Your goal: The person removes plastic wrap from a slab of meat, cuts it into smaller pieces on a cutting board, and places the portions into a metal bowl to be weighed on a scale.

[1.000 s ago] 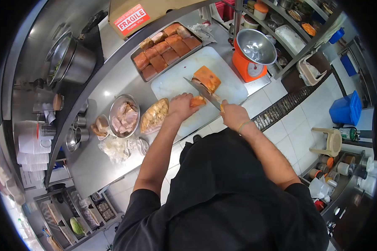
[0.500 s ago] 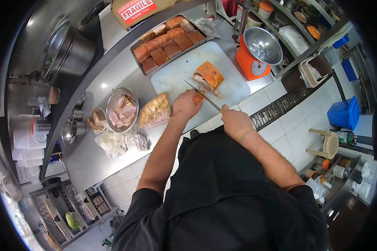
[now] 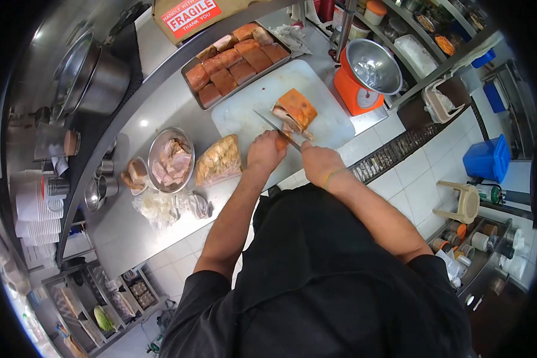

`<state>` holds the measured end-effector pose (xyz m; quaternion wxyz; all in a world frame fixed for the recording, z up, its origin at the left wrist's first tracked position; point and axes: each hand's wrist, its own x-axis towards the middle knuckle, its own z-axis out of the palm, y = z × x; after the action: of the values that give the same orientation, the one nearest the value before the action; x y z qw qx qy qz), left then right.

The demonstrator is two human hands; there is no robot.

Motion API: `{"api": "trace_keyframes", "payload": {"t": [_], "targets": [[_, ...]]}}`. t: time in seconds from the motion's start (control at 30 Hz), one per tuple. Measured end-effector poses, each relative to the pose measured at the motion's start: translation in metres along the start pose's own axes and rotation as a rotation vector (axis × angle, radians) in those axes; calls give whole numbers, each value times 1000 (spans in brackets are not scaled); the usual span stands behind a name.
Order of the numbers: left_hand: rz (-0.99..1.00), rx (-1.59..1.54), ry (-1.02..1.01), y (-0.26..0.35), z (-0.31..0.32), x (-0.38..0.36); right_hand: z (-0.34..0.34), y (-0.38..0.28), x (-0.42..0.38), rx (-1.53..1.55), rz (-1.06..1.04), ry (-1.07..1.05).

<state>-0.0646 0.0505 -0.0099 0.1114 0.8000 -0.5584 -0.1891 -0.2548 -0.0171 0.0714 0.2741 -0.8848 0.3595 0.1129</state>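
Observation:
My right hand (image 3: pixel 321 162) is closed round the handle of a long knife (image 3: pixel 272 126), whose blade slants up and left across the near part of the white cutting board (image 3: pixel 235 110). Close by, my left hand (image 3: pixel 266 153) has its fingers curled on a small orange-brown piece of meat (image 3: pixel 281 143), right beside the blade. Just beyond the knife lies a larger block of roast pork (image 3: pixel 296 108) with orange skin and a pale cut side. Small scraps sit at its near edge. My fingers partly hide the held piece.
Behind the board stands a metal tray (image 3: pixel 205 106) of browned meat blocks. To the left are a big pale meat slab (image 3: pixel 219 161), a steel bowl (image 3: pixel 190 169) of meat pieces and a crumpled plastic bag (image 3: pixel 155 207). An orange scale (image 3: pixel 353 95) with a bowl stands right.
My right hand has moved left, sliding the knife up and left so its tip reaches farther past my left hand. My left hand stays on the small piece.

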Motion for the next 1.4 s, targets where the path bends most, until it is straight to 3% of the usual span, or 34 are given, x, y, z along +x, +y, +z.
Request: {"api": "trace_keyframes", "payload": {"t": [0.17, 0.37, 0.67, 0.87, 1.07, 1.4], "targets": [[1, -2, 10, -1, 3, 0, -29, -2, -39, -63, 75, -131], [-14, -3, -7, -3, 1, 2, 13, 1, 6, 31, 11, 9], [3, 18, -18, -1, 2, -3, -14, -6, -21, -5, 85, -122], [7, -2, 5, -1, 2, 3, 34, 1, 33, 86, 20, 20], [12, 9, 17, -3, 7, 2, 23, 3, 12, 21, 37, -68], [55, -21, 32, -2, 0, 1, 59, 27, 40, 124, 33, -1]]}}
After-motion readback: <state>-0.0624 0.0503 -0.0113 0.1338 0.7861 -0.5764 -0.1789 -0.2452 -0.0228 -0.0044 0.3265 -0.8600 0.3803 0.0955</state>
